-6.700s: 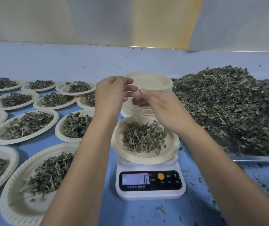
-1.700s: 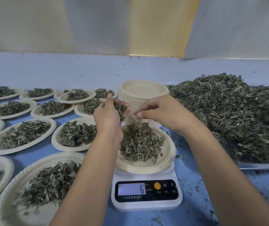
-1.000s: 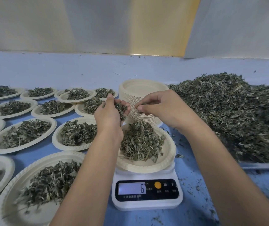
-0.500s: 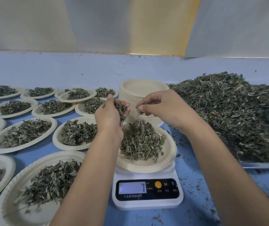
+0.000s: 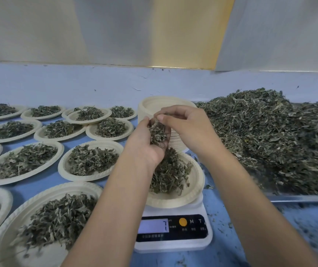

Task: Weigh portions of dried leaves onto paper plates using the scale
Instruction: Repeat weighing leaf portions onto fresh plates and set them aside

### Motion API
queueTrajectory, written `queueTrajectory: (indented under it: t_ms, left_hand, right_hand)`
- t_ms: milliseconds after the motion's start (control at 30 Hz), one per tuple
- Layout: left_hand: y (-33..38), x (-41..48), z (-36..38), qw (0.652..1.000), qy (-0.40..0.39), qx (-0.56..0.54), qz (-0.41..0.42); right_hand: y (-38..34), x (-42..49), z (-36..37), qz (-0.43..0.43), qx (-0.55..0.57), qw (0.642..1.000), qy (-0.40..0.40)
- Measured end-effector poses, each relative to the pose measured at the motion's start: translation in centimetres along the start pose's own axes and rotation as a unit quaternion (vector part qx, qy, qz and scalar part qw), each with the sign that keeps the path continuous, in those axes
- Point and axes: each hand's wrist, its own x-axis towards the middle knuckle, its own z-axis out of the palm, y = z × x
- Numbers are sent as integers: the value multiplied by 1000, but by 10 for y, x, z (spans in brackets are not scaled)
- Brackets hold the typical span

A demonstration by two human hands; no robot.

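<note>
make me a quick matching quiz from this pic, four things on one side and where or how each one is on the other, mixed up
Things:
1. scale display
2. left hand
3. stack of empty plates
4. loose leaf pile

Places or states:
A. heaped on the metal tray at the right
B. cupped around a handful of leaves
C. reads 7
D. standing at the back, left of the tray

Pairs: 1-C, 2-B, 3-D, 4-A
</note>
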Motion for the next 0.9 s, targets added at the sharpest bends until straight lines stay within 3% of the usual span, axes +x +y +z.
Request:
queueTrajectory:
  t_ms: [133,400,600,900]
  left_hand:
    - [-8,-7,17,1000,2,4,-1]
    - [-44,3,48,999,-12,-15,-43]
    - [-93,20,66,990,-5,134,-31]
    - [-143,23,89,976,-61,174,-116]
  right_hand:
    - [4,-3,1,23,54,998,19]
    - [16,0,-20,115,219,955,165]
    - [36,4,-54,208,352,880,241]
    - [61,-8,-106,269,439,771,375]
